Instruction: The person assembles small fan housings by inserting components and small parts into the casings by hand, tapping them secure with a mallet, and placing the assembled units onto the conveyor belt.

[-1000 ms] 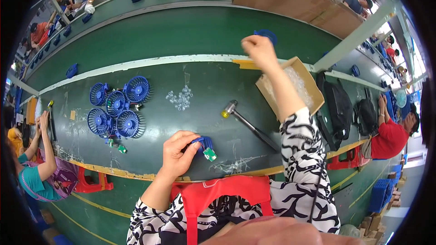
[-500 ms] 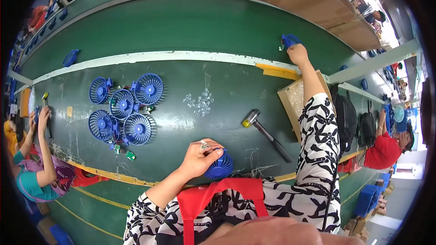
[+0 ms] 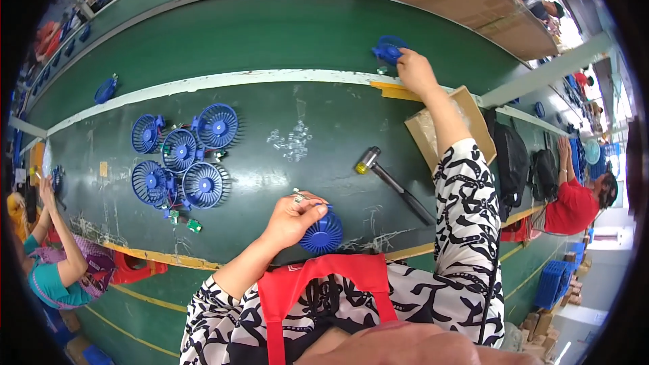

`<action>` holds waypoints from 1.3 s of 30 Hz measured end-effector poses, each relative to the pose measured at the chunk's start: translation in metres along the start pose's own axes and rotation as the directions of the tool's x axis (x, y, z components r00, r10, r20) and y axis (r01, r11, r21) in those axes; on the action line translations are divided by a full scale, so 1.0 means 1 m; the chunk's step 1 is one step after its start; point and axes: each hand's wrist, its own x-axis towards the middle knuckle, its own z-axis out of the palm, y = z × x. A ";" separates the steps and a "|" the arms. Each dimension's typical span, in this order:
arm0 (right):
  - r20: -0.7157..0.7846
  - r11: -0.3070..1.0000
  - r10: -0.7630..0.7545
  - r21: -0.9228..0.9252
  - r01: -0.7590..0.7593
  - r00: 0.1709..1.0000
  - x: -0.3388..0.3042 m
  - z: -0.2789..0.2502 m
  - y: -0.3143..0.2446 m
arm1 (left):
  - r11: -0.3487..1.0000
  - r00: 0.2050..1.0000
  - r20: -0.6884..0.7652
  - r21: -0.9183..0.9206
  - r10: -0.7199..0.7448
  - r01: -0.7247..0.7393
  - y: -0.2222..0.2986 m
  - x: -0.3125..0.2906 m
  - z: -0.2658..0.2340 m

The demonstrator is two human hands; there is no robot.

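Note:
Close to my body at the table's front edge, my left hand [image 3: 291, 220] is closed on the rim of a round blue fan [image 3: 321, 234]. A thin pale metal piece also shows at its fingers; what it is I cannot make out. My right arm reaches far forward, and my right hand [image 3: 416, 71] grips another blue fan part [image 3: 390, 49] over the green belt beyond the white rail. A small green circuit board hangs by that part. Left of centre lies a cluster of several blue fans [image 3: 180, 151] with wires and small green circuit boards [image 3: 195, 226].
Small clear plastic pieces [image 3: 291, 140] lie scattered mid-table. A black-handled hammer [image 3: 395, 182] with a yellow face rests to their right. Beside my right arm is an open cardboard box [image 3: 481, 125], with black bags [image 3: 512, 162] beyond. Co-workers sit at both sides. One blue part [image 3: 106, 89] sits by the rail.
My right hand has moved left over the belt with the fan part, which now shows more fully. My left hand keeps its hold on the near fan. The whole view has shifted slightly.

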 end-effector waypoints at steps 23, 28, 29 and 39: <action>0.154 0.587 -0.554 0.769 0.253 0.818 -0.220 -0.053 -0.204 | 0.986 0.984 0.065 0.030 -0.166 0.165 0.006 -0.028 -0.006; -0.006 0.653 -0.573 0.602 0.460 0.820 -0.224 -0.060 -0.213 | 0.968 0.958 0.184 0.167 -0.219 0.189 0.012 -0.020 -0.007; -0.002 0.652 -0.575 0.604 0.459 0.818 -0.224 -0.060 -0.215 | 0.972 0.963 0.186 0.169 -0.197 0.166 0.011 -0.020 -0.006; 0.142 0.756 -0.386 0.614 0.225 0.912 -0.238 -0.058 -0.216 | 0.983 0.998 -0.002 0.170 -0.063 0.062 0.005 -0.036 -0.005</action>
